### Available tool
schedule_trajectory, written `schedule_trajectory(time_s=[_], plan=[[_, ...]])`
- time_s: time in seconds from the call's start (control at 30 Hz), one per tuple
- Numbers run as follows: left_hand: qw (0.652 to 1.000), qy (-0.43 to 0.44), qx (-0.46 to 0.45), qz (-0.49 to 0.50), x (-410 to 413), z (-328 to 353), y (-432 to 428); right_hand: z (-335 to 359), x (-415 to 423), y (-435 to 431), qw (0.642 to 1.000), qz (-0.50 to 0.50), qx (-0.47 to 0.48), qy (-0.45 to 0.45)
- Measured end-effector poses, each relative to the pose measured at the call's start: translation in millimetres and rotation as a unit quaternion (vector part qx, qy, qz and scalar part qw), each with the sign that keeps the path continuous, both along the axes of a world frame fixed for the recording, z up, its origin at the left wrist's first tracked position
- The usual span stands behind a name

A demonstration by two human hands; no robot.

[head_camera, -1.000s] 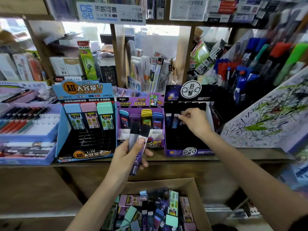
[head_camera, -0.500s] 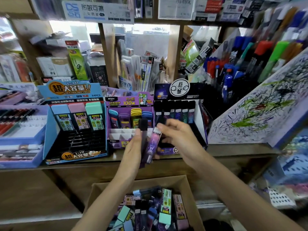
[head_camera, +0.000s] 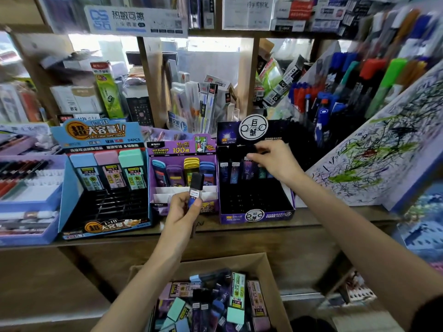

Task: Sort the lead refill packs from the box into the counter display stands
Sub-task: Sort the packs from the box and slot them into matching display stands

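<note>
1. Lead refill pack (head_camera: 196, 188), black-capped with a blue body and a white label, stands upright in the left grip (head_camera: 183, 216). It rises out of the grip toward 12 o'clock. The thumb and fingers are curled round its lower half, and it is held in front of the purple stand (head_camera: 182, 149).
2. At 2 o'clock from the left grip and well apart from it, the right grip (head_camera: 275, 161) reaches into the dark stand (head_camera: 256, 215). Its thumb and fingertips are pinched on the black top of a purple pack (head_camera: 248, 170) in the back row. That pack sits at 9 o'clock of the palm, right under the fingertips.
3. Two dark blue packs (head_camera: 225, 171) stand in the same row, at 9 o'clock of the purple pack.
4. At 6 o'clock of the view, below the bench (head_camera: 239, 232), a cardboard box (head_camera: 266, 267) holds loose packs (head_camera: 211, 305) in a jumble.
5. A blue stand (head_camera: 105, 212) sits at 9 o'clock of the purple stand, with blue, pink and green packs in its top row.
6. All three stands are side by side on the bench, and a scribbled board (head_camera: 383, 152) leans at 3 o'clock.
</note>
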State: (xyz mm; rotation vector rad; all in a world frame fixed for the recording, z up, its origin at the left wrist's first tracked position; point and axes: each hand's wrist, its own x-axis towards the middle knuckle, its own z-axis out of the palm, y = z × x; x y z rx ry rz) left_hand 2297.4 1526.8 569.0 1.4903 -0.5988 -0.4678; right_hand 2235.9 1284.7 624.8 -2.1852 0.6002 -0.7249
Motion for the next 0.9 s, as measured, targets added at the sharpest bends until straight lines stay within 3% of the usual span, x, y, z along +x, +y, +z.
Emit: schedule_trajectory(time_s=[0.13, 0.37, 0.53, 0.7, 0.73, 0.8, 0.87, 0.9], plan=[[1.0, 0.002, -0.01, -0.001, 2.2, -3.2, 0.1, -2.1, 2.4, -3.3, 0.998, 0.047, 0.009, 0.032], [0.999, -0.012, -0.029, -0.01, 0.8, -8.2, -3.2, -17.7, 8.7, -6.3, 0.994, 0.026, 0.108, 0.016], [1.0, -0.029, -0.012, 0.002, -1.0, -9.4, -4.8, -14.0, 14.5, -5.5, 0.994, -0.026, -0.011, 0.104], [1.0, -0.029, -0.007, -0.001, -6.4, -6.4, -10.9, -0.2, -0.8, 16.8, 0.967, -0.085, -0.152, 0.185], [1.0, -0.03, -0.009, -0.004, -7.2, -5.3, -12.9, 0.4, -6.6, 24.7, 0.975, -0.074, -0.142, 0.155], [0.999, -0.032, -0.013, -0.007, -9.7, -1.2, -19.5, 1.7, -20.3, 44.8, 0.998, 0.01, 0.005, 0.056], [0.999, -0.036, -0.019, -0.012, -12.7, 3.5, -27.9, 1.7, -30.4, 62.7, 0.986, 0.1, 0.131, -0.013], [0.999, -0.041, -0.024, -0.02, -14.2, 5.3, -32.2, 0.3, -33.7, 68.6, 0.982, 0.122, 0.143, -0.026]])
